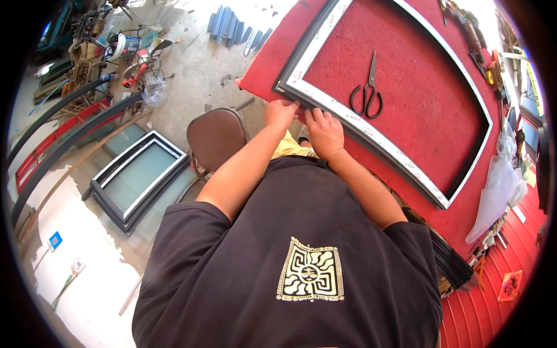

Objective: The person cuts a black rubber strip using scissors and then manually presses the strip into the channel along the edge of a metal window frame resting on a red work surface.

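Observation:
A window frame (380, 134) with a curved far side lies on a red-covered table (348, 52). Its faces are white with printed film, and its outer edge is dark. At the near edge, close to one corner, my left hand (281, 113) pinches with thumb and forefinger. Just to its right, my right hand (325, 132) has its fingers curled and pressed against the same dark edge. Whatever thin piece sits between the fingertips is too small to make out. Black-handled scissors (369, 87) rest inside the frame, blades pointing away.
Left of me stands a brown-seated chair (217, 138). Stacked dark window frames (136, 180) lie on the floor beyond it. Dark profile offcuts (226, 24) are on the floor at the far left of the table. Tools (470, 29) and plastic film (496, 188) line the table's right side.

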Motion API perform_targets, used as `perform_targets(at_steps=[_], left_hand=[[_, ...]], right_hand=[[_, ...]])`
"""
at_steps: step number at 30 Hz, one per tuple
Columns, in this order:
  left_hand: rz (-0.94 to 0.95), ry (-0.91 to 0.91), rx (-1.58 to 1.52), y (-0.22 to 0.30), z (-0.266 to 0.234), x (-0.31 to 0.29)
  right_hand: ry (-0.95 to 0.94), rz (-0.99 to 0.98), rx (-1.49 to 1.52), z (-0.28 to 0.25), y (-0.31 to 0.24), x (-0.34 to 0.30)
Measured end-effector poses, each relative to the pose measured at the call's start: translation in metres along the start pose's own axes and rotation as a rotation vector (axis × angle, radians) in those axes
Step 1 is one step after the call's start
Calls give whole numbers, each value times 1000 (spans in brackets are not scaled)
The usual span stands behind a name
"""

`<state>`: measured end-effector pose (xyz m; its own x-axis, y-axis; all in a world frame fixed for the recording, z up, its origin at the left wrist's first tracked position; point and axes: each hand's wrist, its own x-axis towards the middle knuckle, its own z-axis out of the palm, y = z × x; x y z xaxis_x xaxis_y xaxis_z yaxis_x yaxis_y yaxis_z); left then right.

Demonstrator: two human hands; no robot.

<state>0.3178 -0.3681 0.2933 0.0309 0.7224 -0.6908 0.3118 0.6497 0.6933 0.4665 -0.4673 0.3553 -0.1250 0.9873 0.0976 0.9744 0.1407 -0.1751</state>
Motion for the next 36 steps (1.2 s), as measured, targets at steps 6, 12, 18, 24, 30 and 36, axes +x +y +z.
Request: perform_targets(at_steps=[6, 12, 18, 24, 30, 36], left_hand=[[4, 18, 132, -3, 0, 14], [10, 24, 173, -4, -3, 20], [19, 9, 175, -1, -2, 19], [60, -92, 144, -12, -5, 26], [78, -133, 149, -16, -7, 35], [52, -162, 112, -12, -7, 34]], right_hand=[[-170, -29, -88, 8, -2, -2], [-68, -93, -163, 17, 1, -2], [-129, -114, -247, 16, -1, 0], [-164, -44, -210, 5, -17, 0], [-261, 4, -152, -2, -21, 11], [-328, 93, -146, -11, -34, 21]])
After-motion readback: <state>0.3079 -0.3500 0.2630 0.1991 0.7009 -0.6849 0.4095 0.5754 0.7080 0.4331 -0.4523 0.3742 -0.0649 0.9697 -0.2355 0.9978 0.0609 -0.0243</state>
